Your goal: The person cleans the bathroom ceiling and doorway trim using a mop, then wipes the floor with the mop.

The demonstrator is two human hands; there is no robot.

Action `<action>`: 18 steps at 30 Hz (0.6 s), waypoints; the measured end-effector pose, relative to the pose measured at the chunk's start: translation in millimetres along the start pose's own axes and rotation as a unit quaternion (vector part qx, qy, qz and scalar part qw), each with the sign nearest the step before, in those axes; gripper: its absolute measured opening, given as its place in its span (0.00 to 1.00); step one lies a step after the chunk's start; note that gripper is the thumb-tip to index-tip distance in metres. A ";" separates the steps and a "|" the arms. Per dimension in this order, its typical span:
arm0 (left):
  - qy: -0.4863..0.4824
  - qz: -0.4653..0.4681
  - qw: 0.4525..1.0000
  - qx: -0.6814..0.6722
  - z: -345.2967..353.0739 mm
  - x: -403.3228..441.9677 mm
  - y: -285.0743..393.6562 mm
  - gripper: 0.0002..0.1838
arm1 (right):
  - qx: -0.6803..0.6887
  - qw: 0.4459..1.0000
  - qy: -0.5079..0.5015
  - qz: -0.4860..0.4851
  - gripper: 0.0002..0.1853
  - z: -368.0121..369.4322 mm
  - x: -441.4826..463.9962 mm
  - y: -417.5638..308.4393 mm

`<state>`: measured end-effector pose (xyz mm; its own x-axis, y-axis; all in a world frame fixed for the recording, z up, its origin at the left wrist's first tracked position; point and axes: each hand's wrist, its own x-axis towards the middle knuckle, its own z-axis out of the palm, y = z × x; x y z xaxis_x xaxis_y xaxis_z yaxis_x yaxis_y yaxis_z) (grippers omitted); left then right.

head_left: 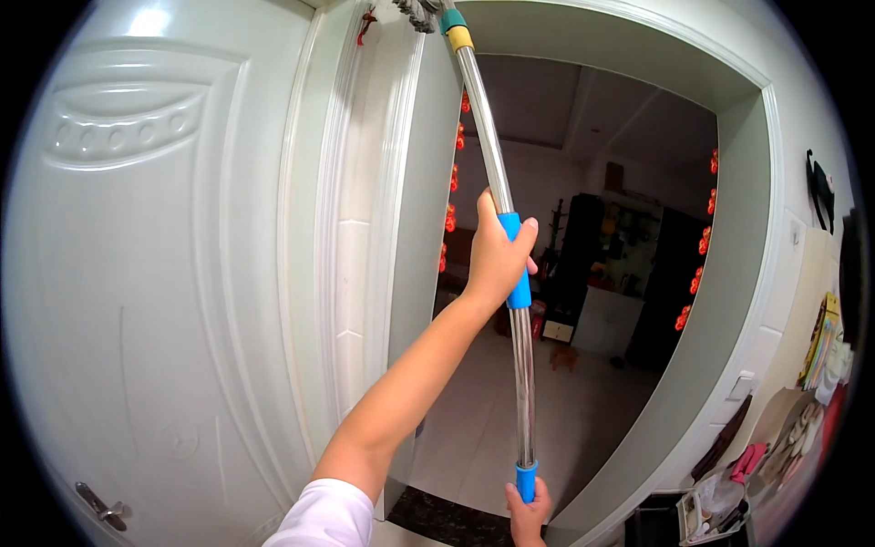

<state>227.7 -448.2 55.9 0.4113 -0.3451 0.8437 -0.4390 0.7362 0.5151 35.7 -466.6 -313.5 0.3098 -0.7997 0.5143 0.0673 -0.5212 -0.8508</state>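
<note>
A mop with a metal pole (524, 392) is held up in front of me, leaning slightly left toward its top. Its grey stringy head (417, 13) is near the top of the door frame and partly cut off by the view's edge. Below the head sits a green and yellow collar (458, 32). My left hand (493, 255) is closed around the blue grip halfway up the pole. Down at the lower end, my right hand (530, 520) wraps the blue end grip (526, 481); part of that hand is out of view.
A white door (173, 273) with a metal handle (102, 507) stands at left. The doorway frame (743, 210) surrounds a dim room with a cabinet (609, 319). Red ornaments (705, 241) line both sides. At lower right are hanging cloths (797, 438) and a white basket (693, 518).
</note>
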 end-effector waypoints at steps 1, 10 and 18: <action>-0.014 -0.006 0.999 -0.028 -0.4 -8.1 -0.4 0.29 | -0.004 1.000 0.014 0.015 0.17 -4.1 -4.4 -0.5; -0.004 -0.116 0.970 -0.214 -28.9 -22.0 -28.6 0.19 | -0.209 0.972 0.031 0.099 0.14 -86.9 -162.4 188.9; -0.072 -0.266 0.911 -0.309 4.5 -190.1 -82.5 0.17 | 0.015 0.958 -0.117 0.260 0.17 -99.4 -95.8 11.6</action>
<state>182.1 -446.0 -146.2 0.3066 -0.7877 0.5343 0.3424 0.6151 0.7102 -87.5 -425.7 -361.9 0.5120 -0.8588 -0.0160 -0.1279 -0.0579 -0.9901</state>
